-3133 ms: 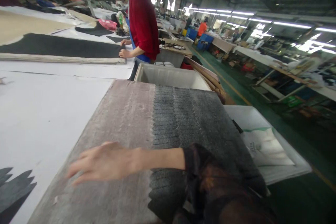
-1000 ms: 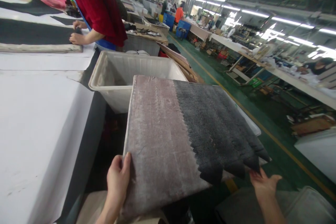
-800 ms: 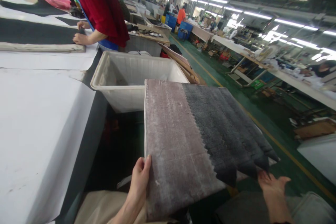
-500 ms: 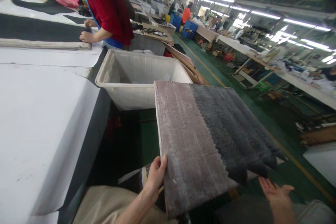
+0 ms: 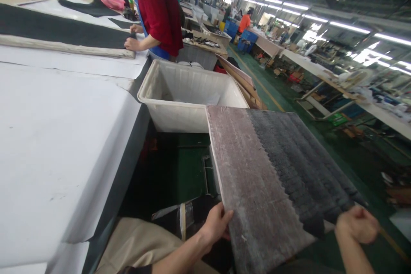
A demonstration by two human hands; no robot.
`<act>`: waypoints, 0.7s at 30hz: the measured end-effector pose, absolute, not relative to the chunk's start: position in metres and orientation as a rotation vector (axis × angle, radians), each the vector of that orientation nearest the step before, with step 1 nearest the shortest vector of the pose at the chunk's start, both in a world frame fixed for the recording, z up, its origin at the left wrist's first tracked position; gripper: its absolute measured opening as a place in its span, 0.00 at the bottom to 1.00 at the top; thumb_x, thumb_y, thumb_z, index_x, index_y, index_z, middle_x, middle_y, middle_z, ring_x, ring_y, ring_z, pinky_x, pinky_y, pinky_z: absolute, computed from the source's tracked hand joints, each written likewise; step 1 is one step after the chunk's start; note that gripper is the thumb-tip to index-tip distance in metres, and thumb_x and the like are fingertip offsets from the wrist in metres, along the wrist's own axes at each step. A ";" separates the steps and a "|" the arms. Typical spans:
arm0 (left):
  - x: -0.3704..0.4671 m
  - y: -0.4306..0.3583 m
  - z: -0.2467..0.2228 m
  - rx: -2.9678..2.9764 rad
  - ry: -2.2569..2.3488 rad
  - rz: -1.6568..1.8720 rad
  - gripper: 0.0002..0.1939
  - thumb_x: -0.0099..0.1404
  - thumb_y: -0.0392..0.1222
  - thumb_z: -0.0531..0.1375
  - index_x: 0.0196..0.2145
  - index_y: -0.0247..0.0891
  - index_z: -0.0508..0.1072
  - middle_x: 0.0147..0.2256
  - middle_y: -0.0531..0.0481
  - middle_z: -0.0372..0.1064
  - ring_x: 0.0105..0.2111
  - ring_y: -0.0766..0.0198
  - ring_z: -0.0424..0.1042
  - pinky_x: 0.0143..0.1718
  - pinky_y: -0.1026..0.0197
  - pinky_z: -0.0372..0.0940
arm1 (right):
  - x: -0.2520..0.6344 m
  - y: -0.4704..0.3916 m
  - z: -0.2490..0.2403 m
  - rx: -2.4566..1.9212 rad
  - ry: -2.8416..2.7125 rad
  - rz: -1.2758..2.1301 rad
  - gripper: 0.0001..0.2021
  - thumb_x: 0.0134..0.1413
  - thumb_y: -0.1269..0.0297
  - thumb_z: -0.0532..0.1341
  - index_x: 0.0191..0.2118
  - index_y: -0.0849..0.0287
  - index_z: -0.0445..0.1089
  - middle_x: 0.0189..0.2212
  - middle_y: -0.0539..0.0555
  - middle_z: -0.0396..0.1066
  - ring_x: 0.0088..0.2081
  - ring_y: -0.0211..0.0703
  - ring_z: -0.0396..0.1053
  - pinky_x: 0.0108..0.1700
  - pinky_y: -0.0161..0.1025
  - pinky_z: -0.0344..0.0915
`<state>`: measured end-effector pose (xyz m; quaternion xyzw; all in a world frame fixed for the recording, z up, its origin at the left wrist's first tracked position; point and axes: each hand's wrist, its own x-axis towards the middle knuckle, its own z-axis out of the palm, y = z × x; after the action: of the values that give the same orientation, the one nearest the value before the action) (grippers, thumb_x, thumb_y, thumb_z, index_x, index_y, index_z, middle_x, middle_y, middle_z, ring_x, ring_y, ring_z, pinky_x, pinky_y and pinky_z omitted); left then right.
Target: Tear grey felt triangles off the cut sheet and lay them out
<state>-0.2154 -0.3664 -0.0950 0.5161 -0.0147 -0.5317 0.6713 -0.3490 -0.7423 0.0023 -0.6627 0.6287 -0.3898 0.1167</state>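
Observation:
A flat board (image 5: 253,188) covered in worn brownish-grey cloth stretches out in front of me, its far end by the white bin. Overlapping dark grey fabric pieces (image 5: 295,158) with pointed ends lie in rows on its right part. My left hand (image 5: 216,224) grips the board's left edge, thumb on top and fingers beneath. At the board's near right corner, my right hand (image 5: 357,224) has its fingers curled together beside the points of the dark pieces; what they hold, if anything, is hidden.
A white-covered table (image 5: 64,150) runs along the left. Beyond the board stands a white plastic bin (image 5: 180,115). A person in red (image 5: 160,13) handles dark fabric (image 5: 64,30) on the table. Long worktables (image 5: 308,66) line the right side beyond a green aisle.
My right hand has gone from open, palm up, to closed, and has moved up and right at the board's corner. The view has shifted, while my left hand keeps its grip.

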 end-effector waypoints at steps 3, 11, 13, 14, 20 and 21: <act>-0.232 -0.362 -0.103 1.141 -0.087 -1.242 0.42 0.48 0.74 0.61 0.47 0.35 0.65 0.28 0.47 0.70 0.23 0.56 0.71 0.22 0.57 0.66 | -0.293 -0.735 -0.001 -2.175 1.652 -1.121 0.28 0.56 0.46 0.51 0.51 0.62 0.71 0.45 0.71 0.69 0.55 0.69 0.63 0.55 0.67 0.58; -0.281 -0.341 -0.151 1.214 -0.117 -1.267 0.25 0.49 0.58 0.70 0.41 0.42 0.73 0.29 0.51 0.70 0.31 0.57 0.71 0.31 0.59 0.66 | -0.163 -0.633 -0.031 -2.782 0.514 -0.683 0.21 0.63 0.48 0.51 0.48 0.56 0.72 0.49 0.59 0.72 0.52 0.49 0.66 0.59 0.49 0.60; -0.281 -0.347 -0.149 1.196 -0.077 -1.311 0.25 0.52 0.57 0.68 0.42 0.40 0.71 0.25 0.53 0.67 0.27 0.60 0.70 0.27 0.62 0.65 | -0.149 -0.605 -0.037 -2.827 0.342 -0.569 0.17 0.64 0.52 0.54 0.49 0.53 0.72 0.50 0.56 0.72 0.53 0.48 0.66 0.63 0.52 0.56; -0.279 -0.351 -0.146 1.187 -0.066 -1.334 0.25 0.53 0.57 0.68 0.42 0.39 0.70 0.23 0.55 0.66 0.25 0.61 0.70 0.25 0.63 0.64 | -0.146 -0.593 -0.039 -2.840 0.288 -0.530 0.15 0.65 0.54 0.54 0.49 0.54 0.72 0.50 0.55 0.72 0.54 0.48 0.66 0.63 0.53 0.55; -0.262 -0.367 -0.133 1.106 -0.067 -1.423 0.31 0.54 0.64 0.63 0.42 0.36 0.61 0.16 0.57 0.62 0.14 0.64 0.65 0.15 0.66 0.59 | -0.145 -0.528 -0.037 -2.884 0.074 -0.371 0.11 0.63 0.63 0.59 0.49 0.54 0.72 0.48 0.53 0.71 0.54 0.45 0.66 0.62 0.51 0.58; -0.260 -0.367 -0.133 1.095 -0.069 -1.424 0.34 0.52 0.67 0.63 0.41 0.37 0.60 0.15 0.57 0.63 0.14 0.64 0.65 0.14 0.66 0.58 | -0.146 -0.518 -0.036 -2.885 0.036 -0.345 0.11 0.62 0.64 0.60 0.49 0.53 0.71 0.48 0.52 0.71 0.54 0.44 0.65 0.63 0.50 0.58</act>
<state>-0.2601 -0.3670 -0.1329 0.4766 -0.0300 -0.6198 0.6227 -0.1458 -0.5177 -0.0359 -0.9860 0.0123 -0.1180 0.1174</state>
